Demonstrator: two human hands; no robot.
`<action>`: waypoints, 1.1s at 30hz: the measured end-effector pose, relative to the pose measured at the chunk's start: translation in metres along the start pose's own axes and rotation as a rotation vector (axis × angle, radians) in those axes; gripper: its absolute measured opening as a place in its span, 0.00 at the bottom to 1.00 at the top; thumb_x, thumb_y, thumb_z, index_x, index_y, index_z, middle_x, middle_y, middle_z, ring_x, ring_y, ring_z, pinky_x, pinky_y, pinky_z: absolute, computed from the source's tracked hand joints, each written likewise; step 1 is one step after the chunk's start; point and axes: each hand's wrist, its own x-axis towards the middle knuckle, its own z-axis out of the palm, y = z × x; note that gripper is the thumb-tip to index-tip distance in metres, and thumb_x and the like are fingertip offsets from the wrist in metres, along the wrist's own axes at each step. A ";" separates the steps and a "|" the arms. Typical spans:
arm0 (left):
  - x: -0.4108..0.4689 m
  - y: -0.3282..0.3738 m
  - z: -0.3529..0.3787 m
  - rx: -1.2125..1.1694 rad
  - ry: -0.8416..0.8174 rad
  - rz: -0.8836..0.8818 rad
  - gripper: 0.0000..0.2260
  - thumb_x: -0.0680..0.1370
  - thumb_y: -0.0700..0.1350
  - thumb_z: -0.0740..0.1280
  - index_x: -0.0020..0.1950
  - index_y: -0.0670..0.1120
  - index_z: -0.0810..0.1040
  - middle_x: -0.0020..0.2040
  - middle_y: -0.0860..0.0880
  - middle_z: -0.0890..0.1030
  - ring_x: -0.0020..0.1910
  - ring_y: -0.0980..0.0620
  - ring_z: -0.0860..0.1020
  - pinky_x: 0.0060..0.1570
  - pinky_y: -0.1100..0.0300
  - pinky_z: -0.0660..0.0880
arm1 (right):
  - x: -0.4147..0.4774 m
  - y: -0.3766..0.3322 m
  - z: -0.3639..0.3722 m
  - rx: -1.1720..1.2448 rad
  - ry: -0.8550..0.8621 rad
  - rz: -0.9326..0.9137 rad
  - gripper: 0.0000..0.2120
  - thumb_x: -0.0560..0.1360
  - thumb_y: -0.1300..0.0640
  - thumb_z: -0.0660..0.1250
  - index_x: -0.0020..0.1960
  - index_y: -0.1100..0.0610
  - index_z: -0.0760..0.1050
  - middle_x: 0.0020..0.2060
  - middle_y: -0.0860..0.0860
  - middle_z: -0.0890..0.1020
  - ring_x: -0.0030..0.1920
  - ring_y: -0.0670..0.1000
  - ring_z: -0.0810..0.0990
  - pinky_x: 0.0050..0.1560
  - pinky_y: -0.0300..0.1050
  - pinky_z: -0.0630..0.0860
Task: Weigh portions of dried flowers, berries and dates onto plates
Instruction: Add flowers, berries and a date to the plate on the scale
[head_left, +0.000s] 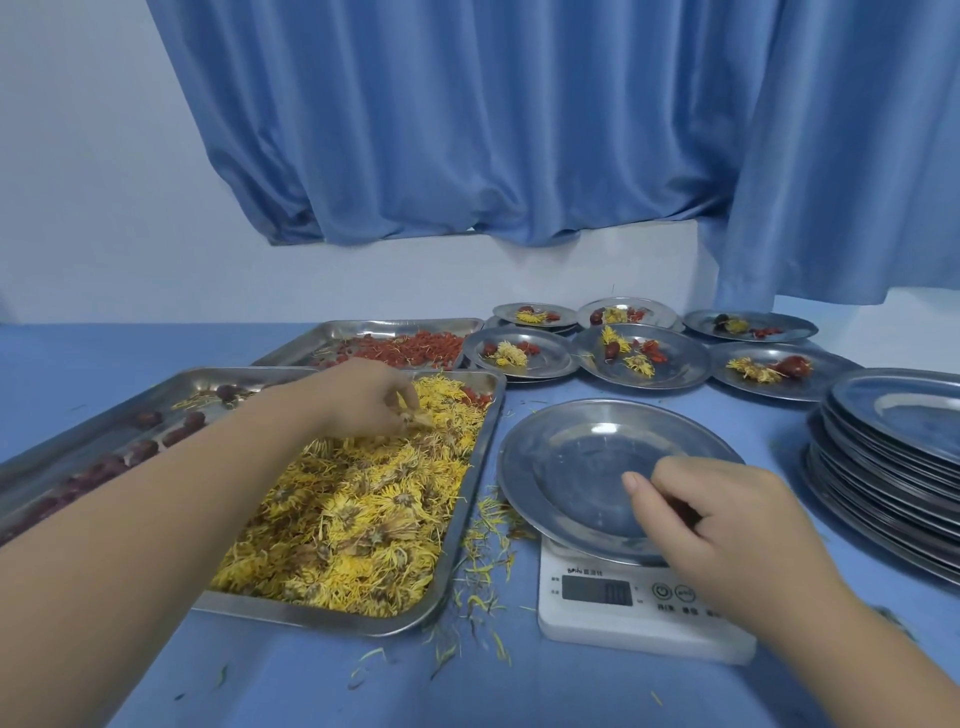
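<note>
Steel everywhere: trays, plates, all on a blue-covered surface (311, 691). Landmark is the white scale (631, 603), near edge, right of centre.

An empty plate (571, 457) sits on the scale, presumably so each ingredient can be dropped straight in and read off; the display looks like zeros, though it is blurred. Right hand (727, 525) rests on that plate's near rim, thumb laid over the edge, other fingers curled under; likely steadying it. Something dark shows inside the curl, cannot tell what.

Left of the scale, touching distance, the flower tray (470, 499), heaped with yellow dried flowers (353, 519). Left hand (363, 397) reaches to its far end, fingers (400, 410) pinched together on a small tuft, the rest of the heap lying just below and around the fingertips. Loose petals litter the cloth between tray and scale.

Further left, the date tray (62, 452). Beyond the flower tray, the berry tray (332, 332). Behind the scale, filled plates (644, 356) with all three ingredients. Right of it, a stack of empty plates (893, 467), within easy reach.
</note>
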 end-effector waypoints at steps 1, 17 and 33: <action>-0.001 -0.001 -0.002 -0.060 0.038 -0.005 0.09 0.77 0.50 0.69 0.56 0.54 0.78 0.48 0.55 0.81 0.44 0.58 0.78 0.40 0.61 0.72 | 0.000 0.000 0.000 0.001 -0.003 0.006 0.19 0.75 0.48 0.57 0.29 0.51 0.55 0.22 0.46 0.59 0.23 0.49 0.63 0.24 0.44 0.64; -0.021 0.088 -0.004 -0.557 0.009 0.228 0.07 0.80 0.53 0.63 0.54 0.60 0.80 0.46 0.59 0.84 0.43 0.62 0.82 0.44 0.61 0.77 | 0.006 0.014 -0.007 0.093 0.063 0.162 0.23 0.76 0.53 0.64 0.27 0.55 0.59 0.20 0.47 0.59 0.30 0.53 0.67 0.30 0.44 0.63; -0.019 0.131 0.036 -0.421 0.104 0.351 0.10 0.78 0.53 0.68 0.58 0.56 0.80 0.53 0.61 0.80 0.53 0.67 0.76 0.50 0.73 0.69 | 0.003 0.005 -0.004 0.121 0.022 0.119 0.21 0.74 0.51 0.62 0.27 0.52 0.57 0.20 0.48 0.60 0.25 0.51 0.63 0.26 0.47 0.63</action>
